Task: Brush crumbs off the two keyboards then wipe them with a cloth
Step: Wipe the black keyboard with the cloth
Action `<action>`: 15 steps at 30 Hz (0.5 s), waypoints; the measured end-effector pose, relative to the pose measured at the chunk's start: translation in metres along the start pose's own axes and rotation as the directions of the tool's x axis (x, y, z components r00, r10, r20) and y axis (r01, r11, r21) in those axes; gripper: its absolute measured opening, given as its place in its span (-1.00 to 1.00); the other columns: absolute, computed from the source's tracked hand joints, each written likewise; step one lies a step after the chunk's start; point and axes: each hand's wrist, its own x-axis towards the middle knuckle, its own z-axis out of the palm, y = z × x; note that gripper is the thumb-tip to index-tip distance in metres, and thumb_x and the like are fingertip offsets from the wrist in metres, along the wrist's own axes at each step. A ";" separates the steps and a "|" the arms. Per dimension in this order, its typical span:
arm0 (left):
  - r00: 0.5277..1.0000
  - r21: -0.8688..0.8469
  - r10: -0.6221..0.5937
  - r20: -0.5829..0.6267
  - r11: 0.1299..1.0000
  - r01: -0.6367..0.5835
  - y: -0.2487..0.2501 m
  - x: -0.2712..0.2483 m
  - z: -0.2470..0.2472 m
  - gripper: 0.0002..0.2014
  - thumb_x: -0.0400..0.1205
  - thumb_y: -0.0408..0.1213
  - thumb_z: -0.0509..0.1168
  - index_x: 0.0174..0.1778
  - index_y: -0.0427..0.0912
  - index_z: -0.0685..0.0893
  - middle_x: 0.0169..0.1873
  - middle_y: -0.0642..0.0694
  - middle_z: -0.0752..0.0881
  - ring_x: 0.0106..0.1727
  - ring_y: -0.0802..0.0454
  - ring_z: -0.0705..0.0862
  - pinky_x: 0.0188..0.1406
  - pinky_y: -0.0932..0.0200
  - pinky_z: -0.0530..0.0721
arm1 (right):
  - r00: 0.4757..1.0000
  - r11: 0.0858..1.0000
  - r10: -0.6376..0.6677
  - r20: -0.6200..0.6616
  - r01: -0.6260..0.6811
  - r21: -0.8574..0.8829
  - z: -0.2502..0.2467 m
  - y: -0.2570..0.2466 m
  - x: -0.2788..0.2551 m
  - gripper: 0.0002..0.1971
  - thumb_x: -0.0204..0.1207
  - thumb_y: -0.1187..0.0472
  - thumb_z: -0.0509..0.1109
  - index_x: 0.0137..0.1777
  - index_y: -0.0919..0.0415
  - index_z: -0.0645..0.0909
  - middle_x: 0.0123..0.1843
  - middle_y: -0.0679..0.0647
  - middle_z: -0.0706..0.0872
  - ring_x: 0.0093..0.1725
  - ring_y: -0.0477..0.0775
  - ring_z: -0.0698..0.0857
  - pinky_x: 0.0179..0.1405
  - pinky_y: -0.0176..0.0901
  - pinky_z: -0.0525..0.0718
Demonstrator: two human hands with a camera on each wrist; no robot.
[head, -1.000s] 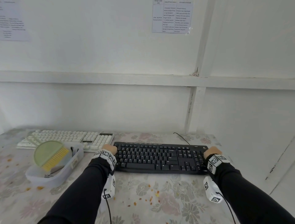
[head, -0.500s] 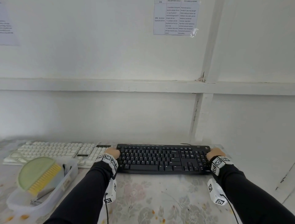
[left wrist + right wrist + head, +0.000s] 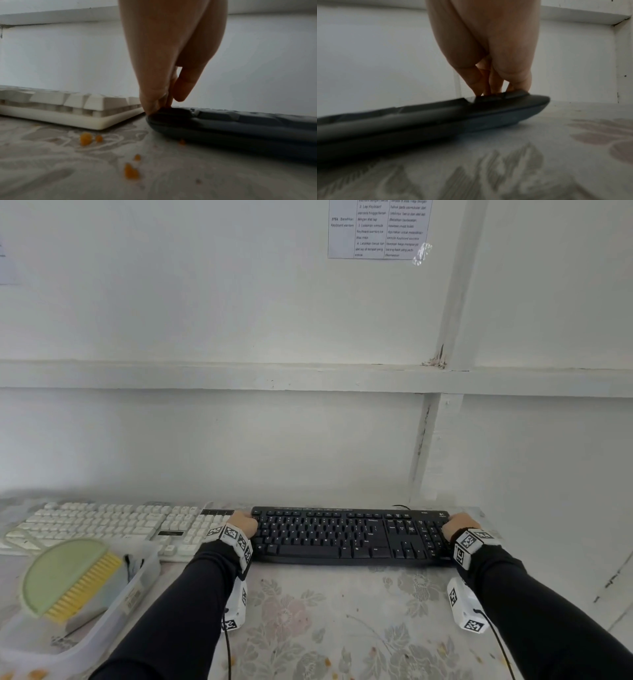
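Note:
The black keyboard (image 3: 342,537) lies flat on the floral tablecloth, close to the wall. My left hand (image 3: 245,523) grips its left end, and in the left wrist view its fingertips (image 3: 154,106) press down on that corner of the keyboard (image 3: 240,128). Over at the right end sits my right hand (image 3: 457,525), gripping there; in the right wrist view the hand (image 3: 494,89) rests fingers on top of the black keyboard (image 3: 402,121). The white keyboard (image 3: 102,525) lies just to the left, its edge (image 3: 68,108) nearly touching the black one. No cloth shows.
A green brush with yellow bristles (image 3: 68,577) lies in a clear plastic tub (image 3: 144,583) at the front left. Orange crumbs (image 3: 85,138) dot the tablecloth (image 3: 325,618) near the keyboards' front edges. The white wall stands right behind both keyboards.
Both hands have kept hold of the black keyboard's ends. It now sits further back, in line beside the white keyboard. My head has tilted up toward the wall.

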 end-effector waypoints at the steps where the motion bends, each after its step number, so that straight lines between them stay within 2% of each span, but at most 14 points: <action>1: 1.000 0.019 0.002 -0.012 1.000 -0.002 0.000 -0.001 -0.001 -0.66 0.67 -0.50 0.07 0.34 -0.42 0.57 0.33 -0.33 0.59 0.38 -0.22 0.53 0.18 0.15 0.46 | 1.000 1.000 0.000 0.001 0.000 -0.004 -0.001 -0.001 -0.002 -0.73 0.59 0.34 0.23 0.21 0.37 0.64 0.24 0.24 0.68 0.25 0.23 0.65 0.19 -0.17 0.57; 4: 0.999 0.054 0.023 0.038 0.998 -0.025 -0.003 -0.003 -0.001 -0.61 0.68 -0.50 0.05 0.45 -0.38 0.47 0.42 -0.31 0.51 0.45 -0.18 0.47 0.35 0.22 0.36 | 1.000 1.000 -0.012 -0.008 0.012 -0.025 0.001 0.000 -0.004 -0.69 0.61 0.30 0.20 0.29 0.33 0.60 0.32 0.23 0.64 0.32 0.19 0.61 0.29 -0.17 0.52; 6: 0.997 0.039 0.031 0.068 0.999 -0.034 -0.009 -0.003 0.000 -0.58 0.64 -0.51 0.07 0.43 -0.35 0.49 0.43 -0.31 0.50 0.46 -0.18 0.46 0.38 0.20 0.36 | 1.000 0.999 -0.022 -0.016 0.021 -0.033 0.003 0.000 -0.006 -0.66 0.62 0.28 0.16 0.34 0.30 0.56 0.37 0.23 0.60 0.38 0.18 0.57 0.37 -0.15 0.48; 9: 0.999 0.046 0.045 0.028 0.998 -0.046 -0.018 0.001 0.005 -0.53 0.59 -0.50 0.08 0.45 -0.28 0.50 0.54 -0.30 0.35 0.58 -0.14 0.28 0.50 0.17 0.31 | 0.999 0.998 -0.027 -0.038 0.025 -0.053 0.004 -0.001 -0.011 -0.62 0.61 0.27 0.16 0.41 0.29 0.49 0.45 0.23 0.52 0.45 0.19 0.49 0.46 -0.12 0.41; 12: 0.998 0.112 0.052 0.025 0.992 -0.055 -0.016 -0.017 0.002 -0.49 0.62 -0.48 0.06 0.55 -0.25 0.37 0.64 -0.23 0.09 0.66 -0.09 0.07 0.53 0.22 0.16 | 0.999 0.998 -0.020 -0.028 0.019 -0.060 0.004 -0.001 -0.017 -0.59 0.61 0.29 0.16 0.45 0.34 0.42 0.48 0.26 0.46 0.48 0.21 0.44 0.45 -0.13 0.38; 15: 0.997 0.101 0.069 0.040 0.992 -0.073 -0.016 -0.025 0.000 -0.50 0.63 -0.50 0.05 0.54 -0.28 0.36 0.64 -0.21 0.08 0.65 -0.11 0.11 0.51 0.21 0.17 | 1.000 0.999 -0.023 0.004 0.024 -0.036 0.004 -0.002 -0.025 -0.59 0.63 0.33 0.13 0.46 0.40 0.37 0.48 0.31 0.44 0.49 0.23 0.42 0.42 -0.16 0.36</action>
